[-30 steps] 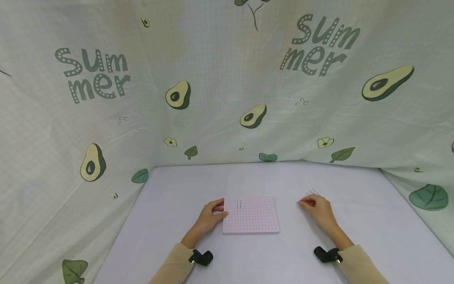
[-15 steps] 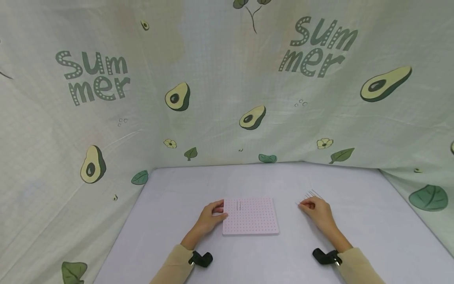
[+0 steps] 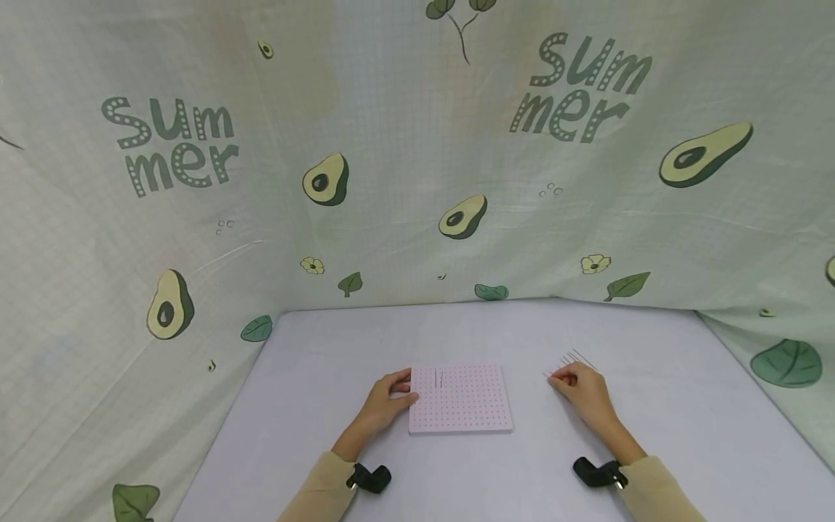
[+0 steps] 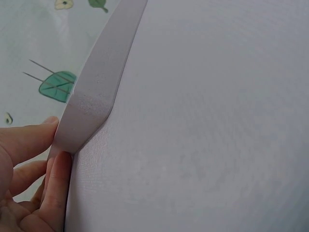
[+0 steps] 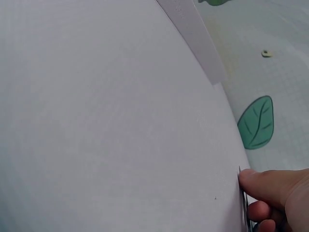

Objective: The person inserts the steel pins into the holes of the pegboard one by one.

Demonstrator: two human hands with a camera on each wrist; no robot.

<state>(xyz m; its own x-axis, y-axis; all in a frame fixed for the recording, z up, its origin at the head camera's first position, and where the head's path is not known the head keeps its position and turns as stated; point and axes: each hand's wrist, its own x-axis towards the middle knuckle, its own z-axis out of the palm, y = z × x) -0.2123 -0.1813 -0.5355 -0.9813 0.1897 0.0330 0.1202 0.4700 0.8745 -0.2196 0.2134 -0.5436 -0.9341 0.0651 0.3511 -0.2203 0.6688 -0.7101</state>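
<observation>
A pale pink pegboard (image 3: 470, 406) with a grid of small holes lies on the table. My left hand (image 3: 383, 402) grips its left edge, thumb and fingers against the rim in the left wrist view. Two thin metal rods (image 3: 438, 378) stand in holes near its upper left; they also jut past the board's edge in the left wrist view. To the right, my right hand (image 3: 583, 391) is low over several loose thin rods (image 3: 577, 355), its thumb and forefinger pinching one of them. In the right wrist view, dark rods (image 5: 245, 208) run alongside the thumb, partly hidden by the fingers.
A white cloth-covered table (image 3: 457, 478) carries everything. Behind it and along the sides hangs a pale green curtain (image 3: 391, 239) printed with avocados and leaves. Black wrist cameras sit on the left wrist (image 3: 370, 478) and right wrist (image 3: 596, 473).
A thin rod tip has come into sight left of my right fingertips, and the right hand has shifted slightly down. My left hand and the pegboard keep their places.
</observation>
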